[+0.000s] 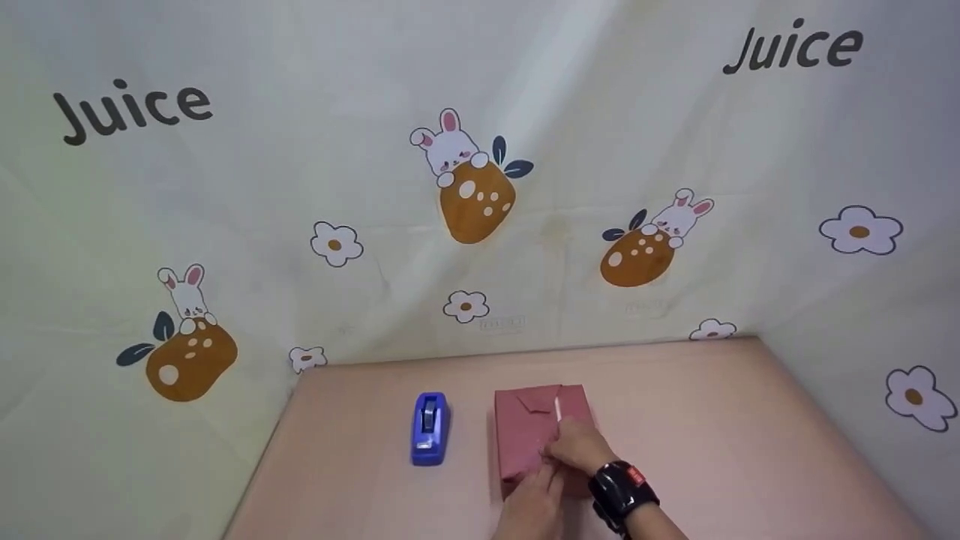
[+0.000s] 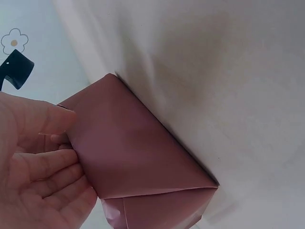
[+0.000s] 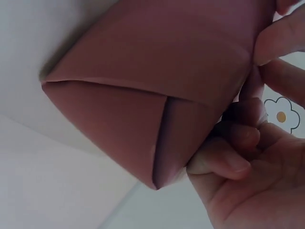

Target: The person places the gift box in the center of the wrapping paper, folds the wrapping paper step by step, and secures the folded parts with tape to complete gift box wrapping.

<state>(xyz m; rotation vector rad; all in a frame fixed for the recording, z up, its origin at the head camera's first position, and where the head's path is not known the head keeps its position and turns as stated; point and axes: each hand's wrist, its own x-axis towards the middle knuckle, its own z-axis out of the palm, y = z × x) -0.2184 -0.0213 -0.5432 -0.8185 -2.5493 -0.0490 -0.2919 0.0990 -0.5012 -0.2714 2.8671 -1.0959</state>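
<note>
A box wrapped in dusky-red paper (image 1: 523, 435) lies on the table, with a folded flap showing on its top face. At its near edge my left hand (image 1: 534, 504) touches the paper; in the left wrist view, thumb and fingertips rest along the edge of the box (image 2: 138, 148). My right hand (image 1: 581, 446) is over the near right part of the box. Its thumb and index finger (image 3: 281, 40) pinch at the paper's edge in the right wrist view, with the other fingers curled in. A narrow white strip (image 1: 558, 409) shows just beyond the right hand; its kind is unclear.
A blue tape dispenser (image 1: 430, 429) stands on the pinkish table (image 1: 360, 480), left of the box. Behind and at the sides hangs a pale cloth (image 1: 390, 285) printed with rabbits, fruit and flowers. A black band (image 1: 622, 491) is on the right wrist.
</note>
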